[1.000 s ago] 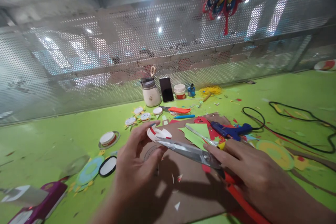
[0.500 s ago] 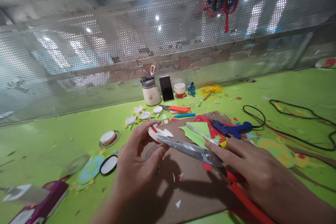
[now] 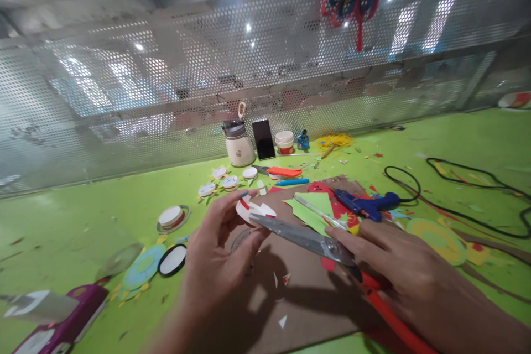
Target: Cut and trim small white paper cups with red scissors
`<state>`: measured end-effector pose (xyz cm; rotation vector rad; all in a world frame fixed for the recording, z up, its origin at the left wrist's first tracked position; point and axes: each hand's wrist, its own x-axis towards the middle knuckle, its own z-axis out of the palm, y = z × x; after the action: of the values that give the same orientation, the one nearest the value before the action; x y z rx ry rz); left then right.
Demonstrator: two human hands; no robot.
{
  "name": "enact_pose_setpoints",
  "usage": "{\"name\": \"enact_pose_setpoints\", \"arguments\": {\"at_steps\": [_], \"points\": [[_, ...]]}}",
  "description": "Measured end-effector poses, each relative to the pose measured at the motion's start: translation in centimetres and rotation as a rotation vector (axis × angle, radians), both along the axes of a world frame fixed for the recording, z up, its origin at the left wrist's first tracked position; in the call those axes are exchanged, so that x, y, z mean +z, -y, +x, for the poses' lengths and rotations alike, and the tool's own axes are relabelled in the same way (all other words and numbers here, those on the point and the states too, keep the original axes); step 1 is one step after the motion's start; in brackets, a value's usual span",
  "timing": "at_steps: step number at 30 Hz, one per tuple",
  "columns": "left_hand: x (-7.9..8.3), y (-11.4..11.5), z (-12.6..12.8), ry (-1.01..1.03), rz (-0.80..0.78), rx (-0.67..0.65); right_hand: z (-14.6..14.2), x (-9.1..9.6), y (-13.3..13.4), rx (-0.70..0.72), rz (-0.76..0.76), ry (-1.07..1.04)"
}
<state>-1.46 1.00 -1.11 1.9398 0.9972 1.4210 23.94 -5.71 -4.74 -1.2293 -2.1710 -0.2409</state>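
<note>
Between the thumb and fingers of my left hand is a small white paper piece with red marks, its edge curved. My right hand grips orange-handled scissors; their blades point left and the tips meet the paper piece. The blades look nearly closed, though I cannot make out whether paper lies between them. Beneath both hands lies a brown cardboard sheet with small white paper scraps. A clear round disc with markings shows partly behind my left thumb. Light green paper lies beyond the blades.
A blue glue gun with a black cord rests at the right. A purple tool lies at lower left. An orange utility knife, blue pen, bottle and phone are farther back. Paper turtles lie around.
Both hands, the paper piece and the scissors have shifted very slightly right in view, as has the scene. The scissor blades look slightly closer together.
</note>
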Motion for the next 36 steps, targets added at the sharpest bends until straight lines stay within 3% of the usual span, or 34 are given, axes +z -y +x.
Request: {"name": "enact_pose_setpoints", "arguments": {"at_steps": [15, 22, 27, 36], "points": [[-0.2, -0.29, -0.09, -0.039, 0.02, -0.01, -0.11, 0.31, -0.06, 0.012, -0.007, 0.011], [-0.55, -0.05, -0.44, -0.134, 0.019, 0.048, -0.17, 0.17, -0.27, -0.028, 0.047, 0.077], [-0.45, 0.0, -0.33, -0.174, 0.025, 0.079, -0.18, 0.28, -0.15, -0.015, -0.007, 0.069], [-0.4, 0.02, -0.01, -0.168, 0.007, 0.098, -0.53, 0.45, -0.05, -0.012, 0.031, 0.072]]}}
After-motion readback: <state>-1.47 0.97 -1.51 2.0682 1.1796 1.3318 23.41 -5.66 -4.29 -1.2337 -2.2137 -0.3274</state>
